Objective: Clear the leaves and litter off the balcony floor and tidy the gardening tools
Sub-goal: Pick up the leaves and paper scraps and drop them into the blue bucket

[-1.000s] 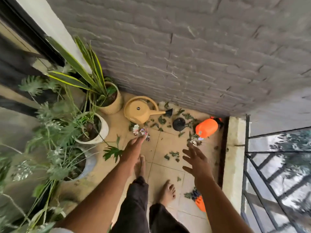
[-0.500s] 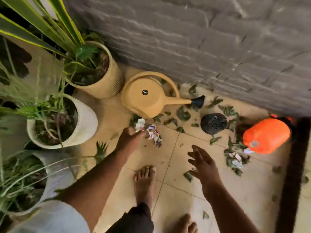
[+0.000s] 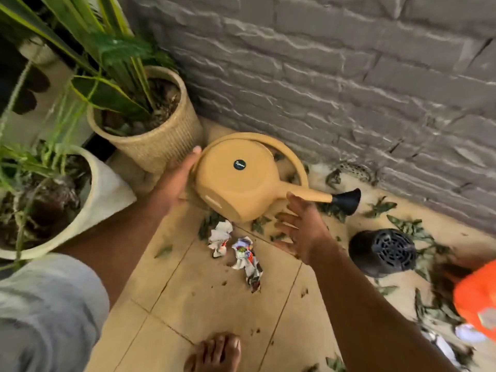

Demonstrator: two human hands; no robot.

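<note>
Mustard-yellow plastic dominated the centre of the frame, where a watering can (image 3: 236,181) lay tipped on its side on the tiled balcony floor (image 3: 204,299) against the grey brick wall (image 3: 335,76), its black rose pointing right and its looped handle towards the wall. The person's left hand (image 3: 177,178) pressed flat against the can's rounded end beside a ribbed wicker-style planter (image 3: 158,135), fingers straight and clasping nothing; the right hand (image 3: 300,226), spread and empty, hovered just below the spout. By the look of it, the tool-tidying step was in hand, with both palms closing on the can from either side; the next move would call for a two-sided lift to stand it upright without rolling it over the litter. Two crumpled printed wrappers (image 3: 236,251) lay just below the can at lower centre, and dry green leaves (image 3: 402,224) were scattered along the wall's foot towards the right. A black perforated pot (image 3: 383,253) lay on its side at right, with an orange sprayer (image 3: 477,299) blurred at the frame's right edge. Leaves and wrappers remained unswept.
</note>
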